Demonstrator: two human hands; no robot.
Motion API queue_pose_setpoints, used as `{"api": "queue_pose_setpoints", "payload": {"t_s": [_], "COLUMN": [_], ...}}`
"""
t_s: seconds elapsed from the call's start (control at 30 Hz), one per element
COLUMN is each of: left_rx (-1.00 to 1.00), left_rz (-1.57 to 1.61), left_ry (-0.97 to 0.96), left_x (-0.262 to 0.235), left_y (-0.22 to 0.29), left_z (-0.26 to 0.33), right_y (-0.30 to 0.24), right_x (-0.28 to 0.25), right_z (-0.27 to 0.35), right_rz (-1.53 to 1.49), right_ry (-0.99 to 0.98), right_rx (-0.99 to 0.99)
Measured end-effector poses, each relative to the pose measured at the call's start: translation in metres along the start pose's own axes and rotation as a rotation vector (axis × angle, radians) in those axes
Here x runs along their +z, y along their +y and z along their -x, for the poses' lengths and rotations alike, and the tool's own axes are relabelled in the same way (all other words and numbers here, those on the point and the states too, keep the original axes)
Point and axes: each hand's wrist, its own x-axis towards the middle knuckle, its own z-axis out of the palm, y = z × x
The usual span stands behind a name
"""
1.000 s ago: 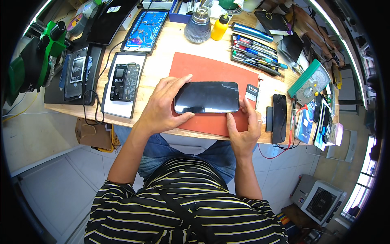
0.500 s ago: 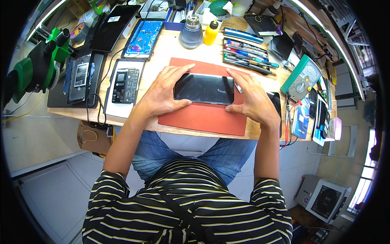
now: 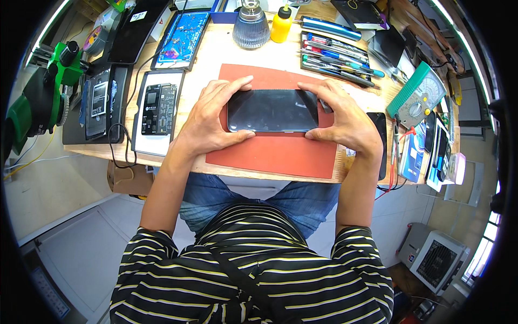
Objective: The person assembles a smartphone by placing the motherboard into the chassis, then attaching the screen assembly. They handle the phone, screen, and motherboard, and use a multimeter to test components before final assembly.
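Observation:
A smartphone (image 3: 272, 110) with a dark, glossy screen lies sideways between my hands, over a reddish-orange mat (image 3: 270, 156). My left hand (image 3: 213, 116) grips its left end, thumb along the near edge and fingers at the far left corner. At the other end my right hand (image 3: 345, 116) holds it the same way, thumb at the near right corner. The underside of the phone is hidden. To the left of my left hand an opened phone (image 3: 159, 108) with its inner parts showing rests on a white-edged tray. A dark phone (image 3: 377, 143) lies partly behind my right forearm.
A glass bottle (image 3: 251, 29) and a yellow bottle (image 3: 281, 26) stand beyond the mat. Farther right is a tray of pens and screwdrivers (image 3: 337, 56). A green-framed analog multimeter (image 3: 418, 100) leans at the right. A green-and-black stand (image 3: 54, 92) rises at the left.
The view has shifted closer to the bench. Both hands stay on the phone's ends, and its screen now faces up more fully, with changed reflections.

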Motion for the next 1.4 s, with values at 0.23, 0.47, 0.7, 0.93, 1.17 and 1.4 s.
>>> {"api": "queue_pose_setpoints", "payload": {"t_s": [0.23,0.47,0.7,0.93,1.17,1.4], "left_rx": [-0.005,0.051,-0.320,-0.499,-0.428,-0.334], "left_rz": [-0.225,-0.110,0.861,1.884,1.966,1.016], "left_ry": [-0.101,-0.220,-0.145,-0.133,-0.136,0.017], "left_x": [0.007,0.004,0.011,0.027,0.029,0.016], "left_y": [0.014,0.018,0.020,0.000,-0.006,0.011], "left_z": [-0.001,-0.030,-0.046,-0.044,-0.040,-0.038], "right_y": [0.003,0.003,0.014,0.011,0.004,0.008], "right_x": [0.004,-0.001,0.001,0.006,0.009,0.009], "right_z": [-0.004,-0.003,-0.009,-0.012,-0.012,-0.013], "right_rz": [-0.024,-0.160,-0.619,-0.367,-0.313,-0.329], "right_ry": [0.023,0.110,0.447,0.559,0.535,0.537], "right_rx": [-0.060,-0.057,-0.077,-0.054,-0.074,-0.071]}}
